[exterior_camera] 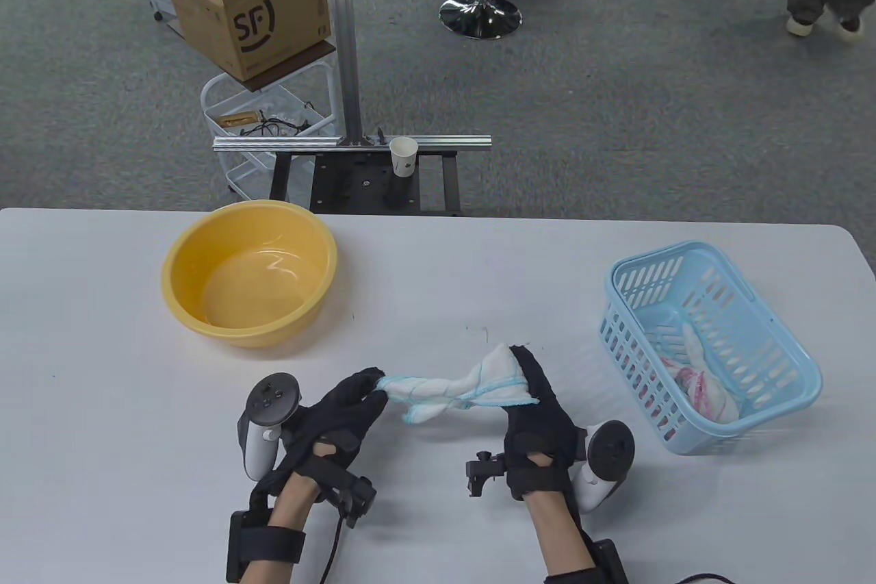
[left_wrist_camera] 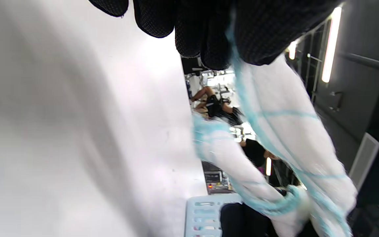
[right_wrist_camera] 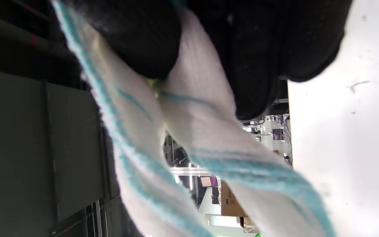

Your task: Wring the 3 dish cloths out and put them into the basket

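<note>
The left hand [exterior_camera: 342, 406] pinches one end of a white cloth with blue lines [exterior_camera: 452, 392], its fingertips closed round the gathered corner; the left wrist view shows the fingers [left_wrist_camera: 189, 29] bunched on the fabric. The cloth runs from there across to the right hand [exterior_camera: 537, 406], twisted into a rope between the two and held above the table [exterior_camera: 102, 337]. The right hand grips the other end, which fans out against its palm and fingers; the right wrist view shows the thumb and fingers [right_wrist_camera: 252, 59] clamped on the cloth.

This looks like the wringing step on the last cloth, judging by what already lies in the basket. The twist looks tight in the middle. The next move probably calls for the left hand to let go, so that the right hand can carry the cloth to the basket, which stands just beyond it on its outer side.

Beyond the left hand, further up the table, stands a yellow bowl [exterior_camera: 250, 272]. It holds no cloth; a sheen on the bottom may be a little water, though I cannot tell for sure. The blue basket [exterior_camera: 712, 344] holds crumpled white cloth [exterior_camera: 698, 378], one piece with red or pink marks. It seems to be two cloths, but the heap is too tangled to count.
</note>
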Available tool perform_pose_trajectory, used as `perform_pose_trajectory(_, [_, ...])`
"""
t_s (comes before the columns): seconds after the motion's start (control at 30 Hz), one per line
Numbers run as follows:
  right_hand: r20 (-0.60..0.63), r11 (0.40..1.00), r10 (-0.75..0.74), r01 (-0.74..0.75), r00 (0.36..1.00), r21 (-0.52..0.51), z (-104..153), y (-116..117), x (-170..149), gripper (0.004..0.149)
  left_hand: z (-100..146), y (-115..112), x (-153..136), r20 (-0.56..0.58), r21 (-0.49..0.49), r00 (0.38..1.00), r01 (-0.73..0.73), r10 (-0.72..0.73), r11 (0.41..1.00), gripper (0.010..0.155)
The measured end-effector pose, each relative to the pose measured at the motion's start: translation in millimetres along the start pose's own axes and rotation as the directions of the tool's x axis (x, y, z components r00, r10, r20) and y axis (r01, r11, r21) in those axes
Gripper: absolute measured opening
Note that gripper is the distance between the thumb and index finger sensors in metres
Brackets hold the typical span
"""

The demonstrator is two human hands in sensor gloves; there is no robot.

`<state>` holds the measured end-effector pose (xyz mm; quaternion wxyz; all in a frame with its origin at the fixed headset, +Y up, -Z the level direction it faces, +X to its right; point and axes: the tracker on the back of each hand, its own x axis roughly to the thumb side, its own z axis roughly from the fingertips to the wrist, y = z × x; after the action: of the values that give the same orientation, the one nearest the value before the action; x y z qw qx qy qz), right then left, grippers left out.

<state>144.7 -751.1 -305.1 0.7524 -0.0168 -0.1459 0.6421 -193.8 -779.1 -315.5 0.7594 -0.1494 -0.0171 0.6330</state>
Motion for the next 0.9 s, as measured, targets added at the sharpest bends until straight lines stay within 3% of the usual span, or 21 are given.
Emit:
perform_pose_trajectory(0.13, [-0.036,0.996,0.009,-0.006,0.999,0.09,-3,1,-5,0.047,6,13,-7,-0.006,0.014,1.0,0.022,-0.022,1.0,0.061])
perform_pose_trajectory(0.23, [-0.061,0.983,0.012,-0.001,0.998,0.186,-3,9,-8,0.047,10,14,-1,0.029,-0.05,0.999,0.023,-0.022,0.998,0.072])
perform_pose_trajectory(0.33, [-0.089,0.951,0.029,0.0,0.996,0.308,-1,20,-10,0.047,11,1,6,0.038,-0.217,0.999,0.032,-0.025,0.976,0.089])
perform_pose_trajectory(0.43, [-0.095,0.908,0.064,-0.018,0.993,0.418,4,33,-11,0.047,10,-23,7,0.007,-0.483,1.0,-0.015,0.021,0.875,0.106])
perform_pose_trajectory(0.53, [-0.096,0.879,0.067,-0.013,0.993,0.477,9,42,-11,0.047,8,-45,3,-0.051,-0.618,0.995,-0.101,0.088,0.779,0.113])
perform_pose_trajectory(0.63, [-0.078,0.869,0.069,-0.021,0.995,0.495,13,49,-8,0.047,6,-62,-3,-0.099,-0.704,0.987,-0.158,0.124,0.693,0.11])
perform_pose_trajectory(0.7, [-0.063,0.869,0.078,-0.036,0.995,0.493,14,51,-7,0.047,4,-65,-2,-0.087,-0.709,0.985,-0.168,0.152,0.685,0.099])
perform_pose_trajectory(0.8, [-0.073,0.873,0.064,-0.02,0.995,0.488,13,49,-9,0.048,4,-61,3,-0.101,-0.647,0.969,-0.235,0.224,0.726,0.07])
perform_pose_trajectory(0.9, [-0.046,0.867,0.097,-0.062,0.994,0.494,13,49,-9,0.049,4,-55,5,-0.102,-0.619,0.977,-0.211,0.188,0.756,0.062])
